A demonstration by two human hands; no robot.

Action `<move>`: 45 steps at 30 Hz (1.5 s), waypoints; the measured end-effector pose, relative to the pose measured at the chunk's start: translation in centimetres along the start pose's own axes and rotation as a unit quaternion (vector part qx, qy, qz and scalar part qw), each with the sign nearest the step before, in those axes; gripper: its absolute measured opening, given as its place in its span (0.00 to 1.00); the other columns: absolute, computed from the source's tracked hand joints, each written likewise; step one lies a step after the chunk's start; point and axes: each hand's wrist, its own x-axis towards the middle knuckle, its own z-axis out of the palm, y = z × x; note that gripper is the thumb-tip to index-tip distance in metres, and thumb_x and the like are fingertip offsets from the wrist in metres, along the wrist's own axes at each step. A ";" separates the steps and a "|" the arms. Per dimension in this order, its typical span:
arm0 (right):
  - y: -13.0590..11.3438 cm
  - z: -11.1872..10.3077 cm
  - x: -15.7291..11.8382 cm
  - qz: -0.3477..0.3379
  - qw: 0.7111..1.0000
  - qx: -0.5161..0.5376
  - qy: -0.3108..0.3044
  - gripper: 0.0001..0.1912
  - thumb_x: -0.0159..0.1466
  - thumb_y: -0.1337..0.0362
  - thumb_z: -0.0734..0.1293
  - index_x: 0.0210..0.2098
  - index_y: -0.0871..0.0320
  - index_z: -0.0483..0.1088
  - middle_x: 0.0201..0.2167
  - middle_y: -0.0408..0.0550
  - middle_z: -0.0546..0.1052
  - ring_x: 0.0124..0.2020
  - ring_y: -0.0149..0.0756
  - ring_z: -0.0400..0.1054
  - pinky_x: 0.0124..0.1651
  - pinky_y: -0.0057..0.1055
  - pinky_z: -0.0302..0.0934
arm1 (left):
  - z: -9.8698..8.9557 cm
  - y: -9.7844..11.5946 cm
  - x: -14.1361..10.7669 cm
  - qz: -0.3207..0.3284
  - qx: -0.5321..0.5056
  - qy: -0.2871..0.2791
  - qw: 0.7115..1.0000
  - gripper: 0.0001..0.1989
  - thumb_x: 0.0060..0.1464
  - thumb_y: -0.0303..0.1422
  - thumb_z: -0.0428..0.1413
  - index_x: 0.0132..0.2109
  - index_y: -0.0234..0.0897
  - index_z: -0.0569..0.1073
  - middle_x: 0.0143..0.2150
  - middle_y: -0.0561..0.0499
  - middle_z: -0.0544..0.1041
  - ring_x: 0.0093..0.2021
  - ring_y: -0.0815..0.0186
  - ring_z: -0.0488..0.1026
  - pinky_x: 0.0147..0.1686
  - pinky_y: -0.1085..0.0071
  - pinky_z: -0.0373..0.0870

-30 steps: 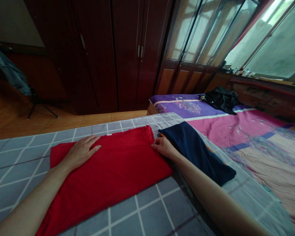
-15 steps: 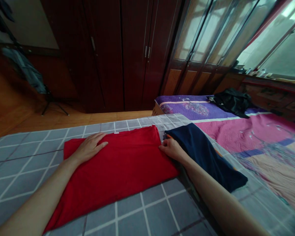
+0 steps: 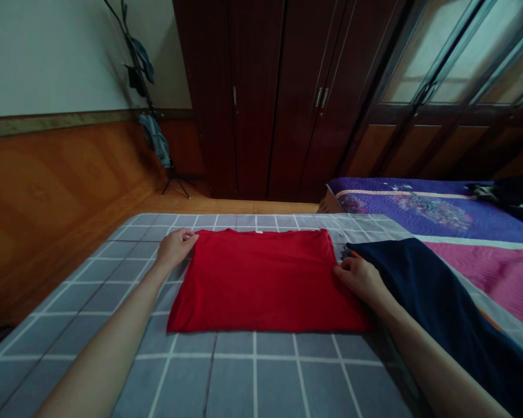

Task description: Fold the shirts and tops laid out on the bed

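Observation:
A folded red cloth garment (image 3: 265, 284) lies flat on the grey checked cover (image 3: 230, 371), with a small white tag at its far edge. My left hand (image 3: 176, 247) pinches the garment's far left corner between thumb and fingers. At the right edge, my right hand (image 3: 358, 276) has its fingers closed on the red fabric; the fingertips are partly hidden. Just right of it lies a dark navy garment (image 3: 436, 296) with a bit of orange trim, partly behind my right forearm.
Beyond the cover stand a dark red wardrobe (image 3: 253, 116) and a coat stand (image 3: 146, 87) with clothes. To the right is a bed with a purple and pink spread (image 3: 401, 203), a black garment (image 3: 514, 194) on it.
My left hand has moved from resting on top of the red garment to its far left corner and now pinches it. The view has turned left. My right hand stays at the right edge.

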 end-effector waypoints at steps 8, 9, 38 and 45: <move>-0.2 -0.3 -0.4 0.000 0.998 -0.065 0.008 0.13 0.58 0.57 0.60 0.24 0.55 0.71 0.23 0.50 0.74 0.29 0.43 0.71 0.29 0.31 0.53 | 2.3 -0.5 -0.8 0.003 -0.002 0.000 1.000 0.11 0.55 0.36 0.49 0.40 0.36 0.73 0.36 0.49 0.79 0.36 0.64 0.76 0.34 0.73 0.68; -0.3 -0.4 -0.5 0.005 0.997 -0.077 0.007 0.13 0.58 0.56 0.60 0.25 0.55 0.71 0.23 0.51 0.74 0.29 0.44 0.71 0.28 0.31 0.53 | 2.4 -0.5 -0.7 0.003 0.003 0.002 1.000 0.11 0.56 0.35 0.48 0.40 0.36 0.73 0.36 0.49 0.79 0.36 0.64 0.76 0.34 0.73 0.68; -6.2 6.8 -8.6 -0.369 0.921 -0.084 0.098 0.27 0.64 0.53 0.61 0.56 0.65 0.66 0.60 0.64 0.63 0.62 0.57 0.54 0.57 0.53 0.57 | -3.1 -1.0 -14.3 0.087 -0.031 -0.121 0.988 0.16 0.55 0.44 0.53 0.25 0.37 0.69 0.26 0.54 0.69 0.28 0.67 0.67 0.31 0.72 0.61; -5.8 7.1 -8.4 -0.375 0.919 -0.086 0.090 0.29 0.65 0.52 0.60 0.59 0.65 0.64 0.61 0.65 0.61 0.63 0.57 0.52 0.59 0.53 0.55 | -3.6 -2.6 -13.5 0.037 -0.068 -0.225 0.971 0.17 0.53 0.43 0.52 0.23 0.37 0.64 0.21 0.57 0.64 0.24 0.69 0.63 0.25 0.74 0.56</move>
